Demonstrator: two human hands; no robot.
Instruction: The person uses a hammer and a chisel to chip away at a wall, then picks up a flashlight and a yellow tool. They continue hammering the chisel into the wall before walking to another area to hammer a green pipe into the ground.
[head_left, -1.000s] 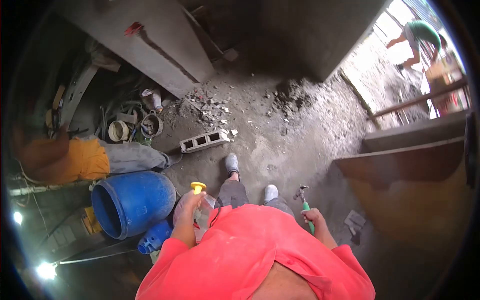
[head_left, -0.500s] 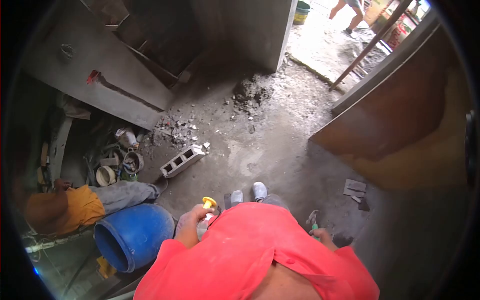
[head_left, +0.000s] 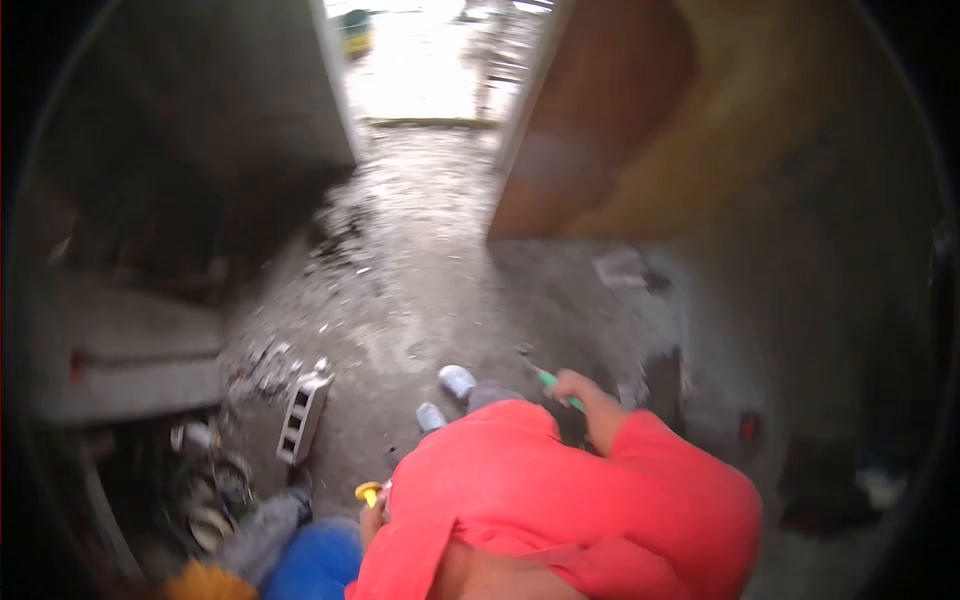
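Note:
My left hand (head_left: 372, 518) is closed around a yellow-topped tool (head_left: 370, 494), low and left of the red shirt. The lower part of that tool is hidden by the hand and shirt. On the right, my right hand (head_left: 575, 388) grips the green handle of a hammer (head_left: 546, 377), whose blurred head points up and left over the floor. Both shoes (head_left: 457, 382) stand on the grey floor between the hands.
A hollow concrete block (head_left: 302, 418) lies on the left beside rubble (head_left: 268, 368). Below are a blue barrel (head_left: 318, 562), a bucket (head_left: 210, 527) and a person's grey-trousered leg (head_left: 262, 530). A doorway opens ahead, beside a brown-yellow panel (head_left: 620, 130).
The view has swung to the right, so the doorway, block and barrel appear further left. My right hand has moved forward with the hammer. The left hand still holds the yellow-topped tool.

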